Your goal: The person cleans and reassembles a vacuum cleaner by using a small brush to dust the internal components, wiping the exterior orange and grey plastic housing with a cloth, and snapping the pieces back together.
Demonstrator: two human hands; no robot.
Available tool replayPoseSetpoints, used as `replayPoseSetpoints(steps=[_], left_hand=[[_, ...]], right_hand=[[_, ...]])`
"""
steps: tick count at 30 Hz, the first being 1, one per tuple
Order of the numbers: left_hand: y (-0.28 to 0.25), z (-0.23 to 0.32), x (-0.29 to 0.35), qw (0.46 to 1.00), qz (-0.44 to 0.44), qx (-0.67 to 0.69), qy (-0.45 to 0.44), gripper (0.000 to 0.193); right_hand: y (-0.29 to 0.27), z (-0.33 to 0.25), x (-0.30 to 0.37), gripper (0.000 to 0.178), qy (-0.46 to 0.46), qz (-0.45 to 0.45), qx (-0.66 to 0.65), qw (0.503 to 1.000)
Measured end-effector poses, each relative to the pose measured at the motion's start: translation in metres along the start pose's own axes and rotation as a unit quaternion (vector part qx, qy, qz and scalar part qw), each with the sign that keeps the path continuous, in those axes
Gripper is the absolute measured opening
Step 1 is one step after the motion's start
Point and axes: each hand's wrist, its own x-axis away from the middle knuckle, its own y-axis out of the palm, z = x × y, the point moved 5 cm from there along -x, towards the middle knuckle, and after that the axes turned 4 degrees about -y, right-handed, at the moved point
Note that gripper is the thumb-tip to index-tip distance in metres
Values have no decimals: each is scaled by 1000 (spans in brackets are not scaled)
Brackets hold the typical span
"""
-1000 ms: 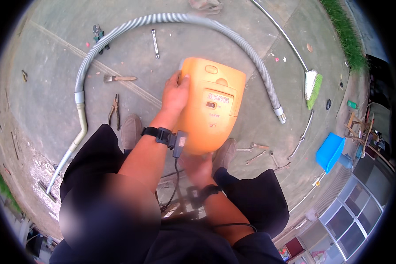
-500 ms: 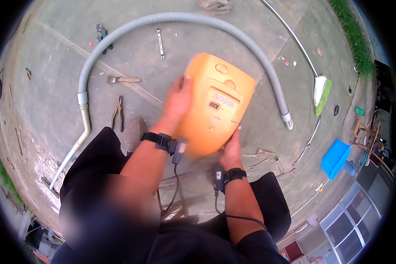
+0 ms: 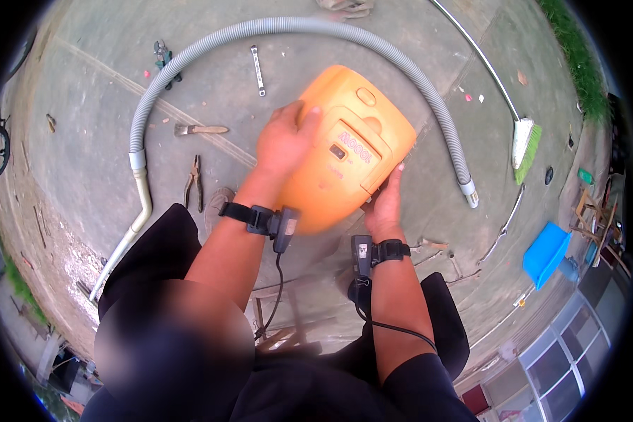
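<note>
Between my hands, above the floor, is an orange vacuum cleaner body (image 3: pixel 330 190) with a rounded end, a small dark switch and an inset panel. My left hand (image 3: pixel 285 141) grips its left side, thumb lying on the top face. On the lower right edge, my right hand (image 3: pixel 385 204) supports it, with part of the fingers hidden beneath. Around it on the floor curves a grey ribbed vacuum hose (image 3: pixel 288 27), ending at the left in a pale bent tube (image 3: pixel 142 197).
Tools lie on the concrete: pliers (image 3: pixel 193 184), a paintbrush (image 3: pixel 202 129), a wrench (image 3: pixel 258 70), dark-handled cutters (image 3: pixel 166 63) and several spanners at the lower right. A green-bristled broom (image 3: pixel 524 151) and a blue bin (image 3: pixel 546 253) are at the right.
Both hands have raised the vacuum cleaner body slightly up and to the right in view, and it has turned a little clockwise. My right hand has moved up along with it.
</note>
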Motion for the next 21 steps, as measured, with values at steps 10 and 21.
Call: replayPoseSetpoints(steps=[10,21], left_hand=[[-5,2,1,1000,19,8,23,54],[-10,9,3,1000,8,7,22,45]], right_hand=[[-6,-157,-81,59,-280,37,298,912],[196,-257,-159,49,-483,-195,666,534]])
